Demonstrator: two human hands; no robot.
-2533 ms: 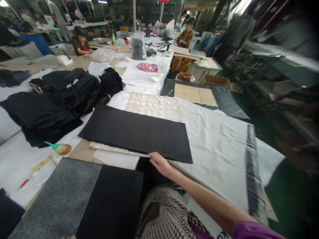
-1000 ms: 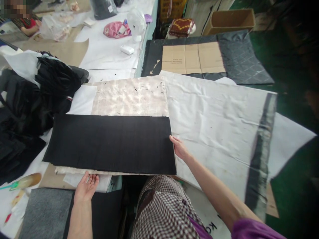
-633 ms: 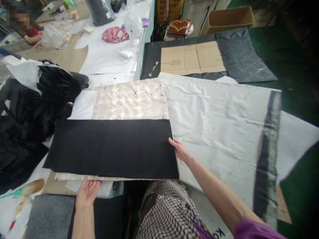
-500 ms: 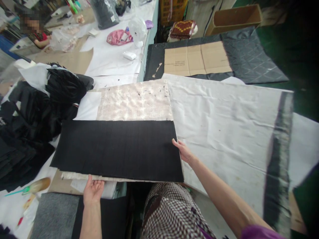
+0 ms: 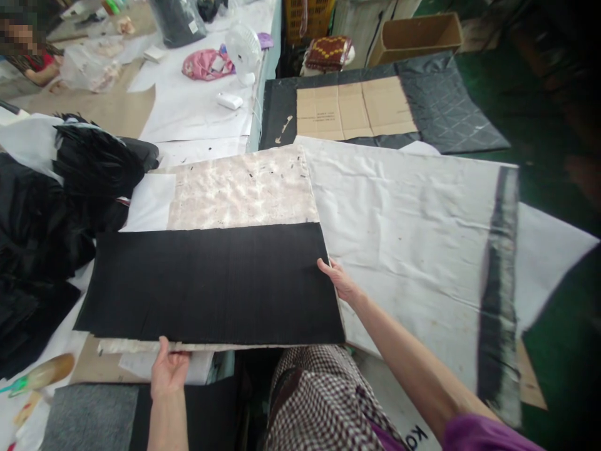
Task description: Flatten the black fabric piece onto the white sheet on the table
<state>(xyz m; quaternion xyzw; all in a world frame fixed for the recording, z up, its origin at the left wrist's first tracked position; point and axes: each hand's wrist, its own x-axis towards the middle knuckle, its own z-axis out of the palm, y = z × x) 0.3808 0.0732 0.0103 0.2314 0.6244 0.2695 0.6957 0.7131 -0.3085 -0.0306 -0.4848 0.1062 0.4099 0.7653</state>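
Observation:
A large black fabric sheet lies flat on a stiff cream board whose far half shows a mottled surface. My left hand is under the board's near edge, thumb over it and fingers curled beneath, gripping the board. My right hand is at the right edge of the black sheet, its fingertips tucked under that edge and closed on the board and sheet. The near side of the board looks slightly raised off the table.
Heaps of black cloth fill the left. A white cloth with a dark stripe spreads right. A grey felt piece and a wooden-handled tool lie near left. Farther off are flattened cardboard, a small fan and a seated person.
My left hand came into view, reached to the board's near edge and closed on it. My right hand shifted from the near edge to the right edge. The view tilted down.

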